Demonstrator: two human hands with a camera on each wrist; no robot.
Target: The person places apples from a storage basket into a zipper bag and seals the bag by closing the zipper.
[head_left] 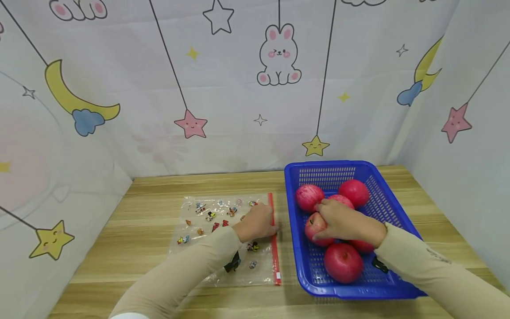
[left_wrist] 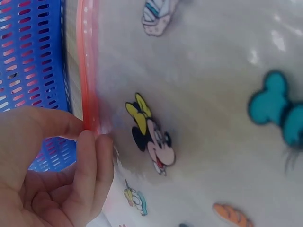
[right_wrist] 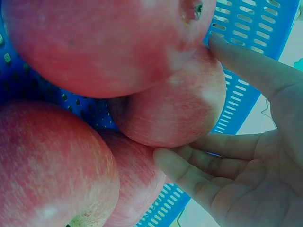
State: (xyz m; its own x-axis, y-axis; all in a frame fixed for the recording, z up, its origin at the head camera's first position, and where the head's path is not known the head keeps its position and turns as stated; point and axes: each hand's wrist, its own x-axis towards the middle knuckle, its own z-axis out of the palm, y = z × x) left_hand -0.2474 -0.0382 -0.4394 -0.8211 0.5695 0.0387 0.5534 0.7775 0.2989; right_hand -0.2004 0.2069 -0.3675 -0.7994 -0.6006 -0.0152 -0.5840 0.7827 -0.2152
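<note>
A clear zip bag (head_left: 207,228) printed with small cartoon figures lies flat on the table. My left hand (head_left: 259,221) is at its right side. In the left wrist view, that hand (left_wrist: 57,175) pinches the red zip edge (left_wrist: 90,71) between thumb and fingertips. Inside a blue basket (head_left: 292,235), my right hand (head_left: 346,221) holds a red apple (head_left: 316,228). The right wrist view has thumb and fingers on opposite sides of this apple (right_wrist: 175,104), which sits against other apples.
Several more apples lie in the basket, including one at its front (head_left: 342,262) and one at its back right (head_left: 353,193). The wooden table (head_left: 139,212) borders a white cloth backdrop (head_left: 235,155) with printed stars, moons and a rabbit.
</note>
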